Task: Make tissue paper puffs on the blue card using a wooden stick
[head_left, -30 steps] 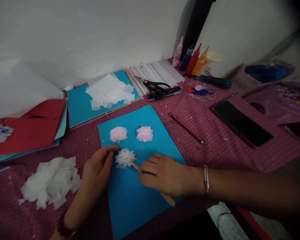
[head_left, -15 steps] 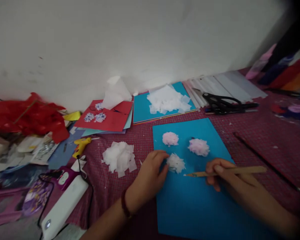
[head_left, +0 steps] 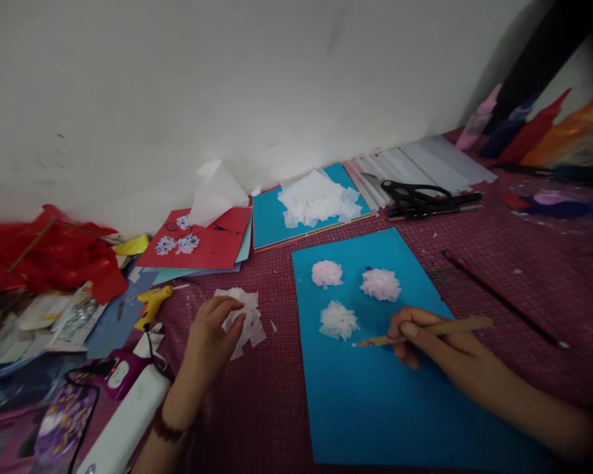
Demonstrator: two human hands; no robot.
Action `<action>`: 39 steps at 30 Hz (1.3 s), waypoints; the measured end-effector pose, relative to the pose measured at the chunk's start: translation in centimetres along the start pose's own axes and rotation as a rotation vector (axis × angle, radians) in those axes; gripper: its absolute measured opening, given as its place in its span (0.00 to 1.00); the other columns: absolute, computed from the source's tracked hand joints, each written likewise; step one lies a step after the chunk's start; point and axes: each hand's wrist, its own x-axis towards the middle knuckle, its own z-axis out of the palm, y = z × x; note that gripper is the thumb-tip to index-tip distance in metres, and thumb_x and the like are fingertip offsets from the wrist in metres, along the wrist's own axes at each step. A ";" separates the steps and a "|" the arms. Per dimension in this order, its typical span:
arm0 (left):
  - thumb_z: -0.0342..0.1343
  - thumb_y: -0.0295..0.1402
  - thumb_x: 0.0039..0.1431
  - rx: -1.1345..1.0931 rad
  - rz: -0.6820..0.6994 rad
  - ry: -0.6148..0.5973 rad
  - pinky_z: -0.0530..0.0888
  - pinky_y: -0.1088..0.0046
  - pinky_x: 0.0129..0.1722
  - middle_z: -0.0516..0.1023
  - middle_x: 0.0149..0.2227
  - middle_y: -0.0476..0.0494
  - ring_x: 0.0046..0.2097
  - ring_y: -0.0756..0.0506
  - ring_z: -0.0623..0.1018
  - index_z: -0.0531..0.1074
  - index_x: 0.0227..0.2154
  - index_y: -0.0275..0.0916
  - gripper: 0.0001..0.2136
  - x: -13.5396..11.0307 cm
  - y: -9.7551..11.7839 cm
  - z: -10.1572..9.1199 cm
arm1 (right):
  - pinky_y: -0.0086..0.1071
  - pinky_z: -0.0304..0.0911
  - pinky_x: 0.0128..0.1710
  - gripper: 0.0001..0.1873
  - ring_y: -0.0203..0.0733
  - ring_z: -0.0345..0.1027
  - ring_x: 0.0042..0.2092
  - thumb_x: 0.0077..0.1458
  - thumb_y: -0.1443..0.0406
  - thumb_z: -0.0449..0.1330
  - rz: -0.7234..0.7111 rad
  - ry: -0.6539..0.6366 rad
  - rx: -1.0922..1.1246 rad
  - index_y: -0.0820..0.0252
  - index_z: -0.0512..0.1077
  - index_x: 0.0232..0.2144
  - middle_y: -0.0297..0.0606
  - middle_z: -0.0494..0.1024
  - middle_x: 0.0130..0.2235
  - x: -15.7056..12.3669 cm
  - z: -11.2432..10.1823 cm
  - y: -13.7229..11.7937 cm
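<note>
A blue sheet of card (head_left: pixel 375 395) lies on the red checked cloth. On it sit two pink tissue puffs (head_left: pixel 327 273) (head_left: pixel 380 284) and one white tissue puff (head_left: pixel 338 320). My right hand (head_left: pixel 425 342) rests on the blue card, closed round a wooden pencil (head_left: pixel 425 331) whose tip points left toward the white puff. Left of the card, my left hand (head_left: pixel 212 339) lies on a pile of white tissue squares (head_left: pixel 244 319), fingers curled over the pile.
Black scissors (head_left: pixel 415 197), white paper strips (head_left: pixel 425 161) and paint bottles (head_left: pixel 534 131) stand at the back right. More tissue squares lie on a blue sheet stack (head_left: pixel 316 201). Red card (head_left: pixel 202 240), a yellow glue gun (head_left: pixel 151 304) and red fabric (head_left: pixel 44 257) are at left. A thin brush (head_left: pixel 504 299) lies right.
My left hand has left the white puff and moved left onto the tissue pile. My right hand lifted the pencil off the puff and holds it level. The view swung left.
</note>
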 end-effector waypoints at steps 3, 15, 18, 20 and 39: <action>0.54 0.28 0.51 0.023 0.034 -0.082 0.68 0.60 0.44 0.76 0.37 0.42 0.42 0.40 0.73 0.75 0.32 0.40 0.07 2.0 -0.6 1.3 | 0.29 0.60 0.28 0.15 0.34 0.63 0.27 0.62 0.56 0.49 0.000 0.002 0.017 0.58 0.67 0.30 0.33 0.70 0.26 -0.1 0.0 0.0; 0.61 0.33 0.44 -1.099 -0.627 -0.023 0.68 0.78 0.25 0.74 0.30 0.51 0.26 0.52 0.71 0.68 0.25 0.39 0.08 0.9 2.5 -1.4 | 0.29 0.59 0.28 0.15 0.33 0.62 0.27 0.63 0.56 0.48 0.011 -0.050 0.028 0.59 0.66 0.30 0.32 0.69 0.26 0.1 -0.1 -0.4; 0.60 0.32 0.43 -1.004 -0.616 -0.102 0.67 0.78 0.22 0.72 0.24 0.52 0.22 0.52 0.70 0.68 0.25 0.38 0.07 0.2 3.6 -0.8 | 0.29 0.59 0.28 0.15 0.34 0.62 0.27 0.62 0.56 0.49 0.002 -0.038 0.021 0.59 0.67 0.30 0.33 0.69 0.27 0.0 -0.1 -0.6; 0.58 0.30 0.46 -0.730 -0.505 -0.126 0.69 0.77 0.25 0.74 0.24 0.52 0.25 0.51 0.72 0.71 0.26 0.38 0.03 -0.9 3.7 -0.4 | 0.29 0.59 0.27 0.16 0.34 0.62 0.26 0.61 0.55 0.49 -0.016 -0.029 0.013 0.59 0.67 0.30 0.33 0.69 0.26 -0.1 0.0 -1.0; 0.55 0.40 0.55 -0.222 -0.375 -0.242 0.73 0.72 0.33 0.77 0.29 0.49 0.31 0.47 0.77 0.72 0.30 0.41 0.09 -8.5 3.5 -0.4 | 0.29 0.61 0.25 0.14 0.33 0.64 0.25 0.61 0.58 0.51 -0.049 0.025 -0.037 0.60 0.69 0.30 0.33 0.70 0.25 -0.1 0.2 -1.0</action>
